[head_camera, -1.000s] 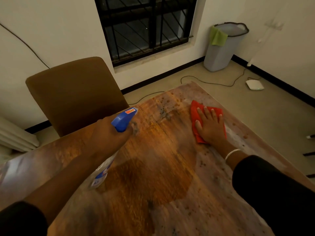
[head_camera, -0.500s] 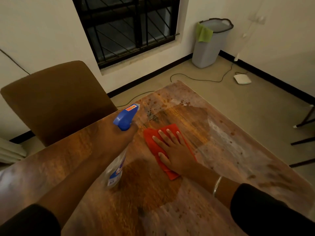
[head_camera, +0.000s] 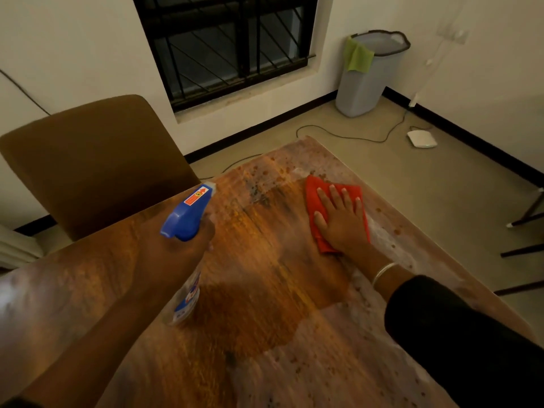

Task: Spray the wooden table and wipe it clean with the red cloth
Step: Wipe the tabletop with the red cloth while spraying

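Observation:
The wooden table (head_camera: 265, 290) fills the lower view, dark and wet in its middle, pale and speckled along its right side and near edge. My right hand (head_camera: 341, 222) lies flat with straight fingers on the folded red cloth (head_camera: 313, 198), pressing it onto the table near the far right corner. My left hand (head_camera: 173, 248) grips the neck of a clear spray bottle (head_camera: 184, 301) with a blue trigger head (head_camera: 188, 213), held upright above the table's left middle, nozzle pointing away from me.
A brown padded chair (head_camera: 94, 163) stands against the table's far left edge. On the floor beyond are a grey bin (head_camera: 368, 81) with a green cloth (head_camera: 357, 55) over its rim, a cable, and a white device (head_camera: 421, 139). Dark chair legs (head_camera: 524, 219) show at right.
My right hand has slid the red cloth from the table's middle out toward the far right corner. The left hand with the bottle has stayed nearly in place.

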